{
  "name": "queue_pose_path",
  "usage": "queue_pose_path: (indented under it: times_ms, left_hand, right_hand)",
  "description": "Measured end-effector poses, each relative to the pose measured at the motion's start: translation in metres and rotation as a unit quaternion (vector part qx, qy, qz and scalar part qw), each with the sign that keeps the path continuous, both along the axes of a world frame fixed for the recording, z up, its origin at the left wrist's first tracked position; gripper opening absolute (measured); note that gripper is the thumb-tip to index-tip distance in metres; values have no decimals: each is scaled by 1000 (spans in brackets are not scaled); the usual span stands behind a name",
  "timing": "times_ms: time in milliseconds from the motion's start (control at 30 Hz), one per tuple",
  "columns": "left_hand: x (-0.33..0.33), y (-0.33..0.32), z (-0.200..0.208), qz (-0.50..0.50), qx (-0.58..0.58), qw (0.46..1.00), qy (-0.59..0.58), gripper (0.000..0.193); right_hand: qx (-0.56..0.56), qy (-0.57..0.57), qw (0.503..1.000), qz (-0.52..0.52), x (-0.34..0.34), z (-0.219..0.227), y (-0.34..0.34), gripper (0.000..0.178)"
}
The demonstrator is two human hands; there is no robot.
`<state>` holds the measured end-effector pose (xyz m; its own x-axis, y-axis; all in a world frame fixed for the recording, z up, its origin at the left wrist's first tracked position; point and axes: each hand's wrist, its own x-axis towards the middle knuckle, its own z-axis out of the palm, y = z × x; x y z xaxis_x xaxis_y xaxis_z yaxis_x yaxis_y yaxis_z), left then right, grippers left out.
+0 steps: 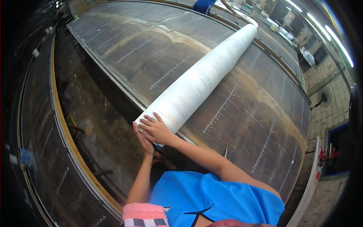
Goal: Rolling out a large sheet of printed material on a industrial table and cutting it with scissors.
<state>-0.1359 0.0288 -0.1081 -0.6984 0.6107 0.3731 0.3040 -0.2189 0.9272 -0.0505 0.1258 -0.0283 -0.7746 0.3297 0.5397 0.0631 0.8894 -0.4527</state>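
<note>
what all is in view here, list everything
roll: 1, white, long, lying across the table
table: 1, dark, ruler marks scratched on it, centre and right
second table: 1, dark, yellow edge, left
floor gap: 1, brown, dirty, between the tables
fan: 1, dark, tiled floor at right
other person: 1, blue top, far end
shirt: 1, blue, bottom
left hand: 1, pressed on roll's near end
right hand: 1, flat on roll's near end

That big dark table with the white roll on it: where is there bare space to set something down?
The table is bare on both sides of the white roll: a wide patch toward the right edge, another toward the far left corner. It is crowded only at the roll's near end, where the left hand and right hand press on it.
</note>
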Motion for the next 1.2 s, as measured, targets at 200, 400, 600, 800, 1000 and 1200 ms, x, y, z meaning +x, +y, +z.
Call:
queue_pose_path:
  times_ms: [200,400,600,800,1000,1200]
  left_hand:
    - [8,15,31,52,-63,991,107,59]
    - [3,27,28,79,-44,994,62,56]
    - [-47,58,31,103,-19,991,-79,53]
    - [-196,124,-12,152,-48,878,-451,51]
    - [-310,140,-47,-25,-50,812,-581,47]
    - [-284,132,-24,113,-60,988,-84,64]
  right_hand:
    - [75,-55,995,-28,56,-47,8,54]
    - [88,12,993,-73,35,-70,13,53]
    - [55,-85,991,-89,-25,-20,31,49]
    - [63,-93,990,-85,-175,9,94,30]
    - [-22,-245,969,-12,-353,11,168,33]
    - [-40,-187,981,2,-361,19,172,26]
